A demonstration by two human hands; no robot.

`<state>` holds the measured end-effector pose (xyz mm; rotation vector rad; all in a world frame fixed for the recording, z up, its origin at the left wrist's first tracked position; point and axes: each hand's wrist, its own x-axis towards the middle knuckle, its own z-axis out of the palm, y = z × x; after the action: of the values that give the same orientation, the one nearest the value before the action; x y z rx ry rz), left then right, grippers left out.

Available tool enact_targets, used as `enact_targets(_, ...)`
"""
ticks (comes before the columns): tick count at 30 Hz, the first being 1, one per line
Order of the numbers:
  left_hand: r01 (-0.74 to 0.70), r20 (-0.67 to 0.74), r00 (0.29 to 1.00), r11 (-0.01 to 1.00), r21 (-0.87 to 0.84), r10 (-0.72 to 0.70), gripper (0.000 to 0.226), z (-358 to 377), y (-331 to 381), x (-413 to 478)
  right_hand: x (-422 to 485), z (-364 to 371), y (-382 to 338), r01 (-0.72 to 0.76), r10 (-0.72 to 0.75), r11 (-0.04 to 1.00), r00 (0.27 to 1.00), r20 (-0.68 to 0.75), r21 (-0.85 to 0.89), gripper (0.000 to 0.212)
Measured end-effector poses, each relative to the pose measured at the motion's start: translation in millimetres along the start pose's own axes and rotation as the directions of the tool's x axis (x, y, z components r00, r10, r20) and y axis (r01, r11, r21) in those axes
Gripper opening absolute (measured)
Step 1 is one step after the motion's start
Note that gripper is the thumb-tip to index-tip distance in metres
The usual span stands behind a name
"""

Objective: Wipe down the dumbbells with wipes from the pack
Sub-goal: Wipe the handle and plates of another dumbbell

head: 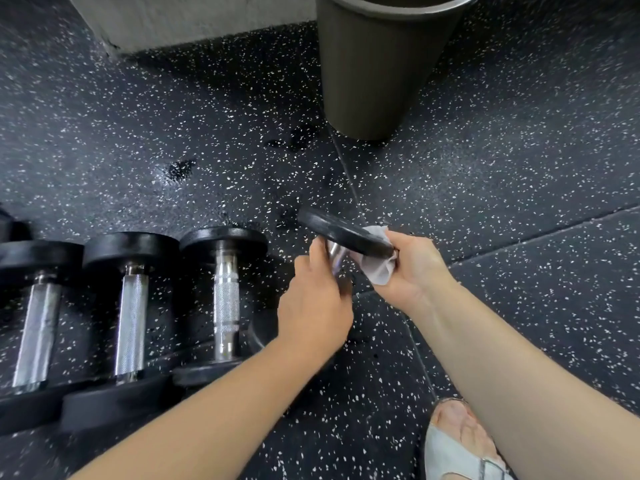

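A small dumbbell (341, 229) with black heads and a chrome handle is lifted off the floor and tilted. My left hand (313, 299) grips its handle, hiding most of it and the near head. My right hand (415, 268) holds a crumpled white wipe (379, 268) against the right edge of the far head. Three more dumbbells lie side by side on the floor to the left, the closest (225, 299), the middle one (133, 313) and the leftmost (38, 327). The wipe pack is out of view.
A tall dark bin (374, 64) stands at the back, right of centre. A grey concrete block (187, 19) sits at the back left. My sandalled foot (460, 441) rests on the speckled black rubber floor at the lower right. Wet patches (180, 168) show on the floor.
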<state>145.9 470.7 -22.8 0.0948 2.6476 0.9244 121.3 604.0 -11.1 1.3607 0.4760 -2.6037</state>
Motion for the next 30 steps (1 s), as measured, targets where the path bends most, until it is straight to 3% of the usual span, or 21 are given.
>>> enact_targets(4,0.011,-0.066,0.998,1.000,-0.019,-0.012,0.051,-1,-9,8,-19,16,12,0.073,-0.076,0.994,0.997,0.028,0.085,0.029)
enact_targets(8,0.028,0.044,0.999,0.934,-0.356,-0.013,0.047,-9,-14,18,-41,32,18,0.147,-0.149,0.989,0.983,0.107,0.031,0.031)
enact_targets(10,0.081,0.120,0.993,0.846,-0.527,-0.021,0.053,-10,-9,18,-48,34,14,0.132,-0.128,0.991,0.983,0.134,-0.017,0.034)
enact_targets(12,0.151,0.181,0.982,0.780,-0.607,-0.050,0.045,-8,-6,18,-43,32,6,0.070,-0.066,0.997,0.994,0.090,-0.039,0.032)
enact_targets(17,0.200,0.311,0.950,0.828,-0.523,-0.033,0.029,-9,-6,23,-14,23,-5,0.035,-0.032,0.984,0.999,0.015,-0.175,0.027)
enact_targets(20,0.061,0.158,0.988,0.914,-0.401,0.003,0.034,-7,-2,19,-9,21,-5,0.058,-0.058,0.986,0.998,0.002,-0.154,0.040)
enact_targets(23,-0.069,-0.054,0.997,0.989,-0.133,0.062,0.030,-2,-2,8,-13,16,-1,0.085,-0.086,0.992,0.996,-0.012,-0.093,0.022)
enact_targets(26,-0.069,-0.095,0.994,0.987,-0.146,0.055,0.029,-6,-7,9,-28,14,10,0.129,-0.129,0.992,0.992,-0.015,-0.010,0.028)
enact_targets(30,-0.045,0.039,0.998,0.975,-0.216,0.055,0.033,-12,-13,20,-30,17,9,0.102,-0.103,0.994,0.994,0.030,0.033,0.023)
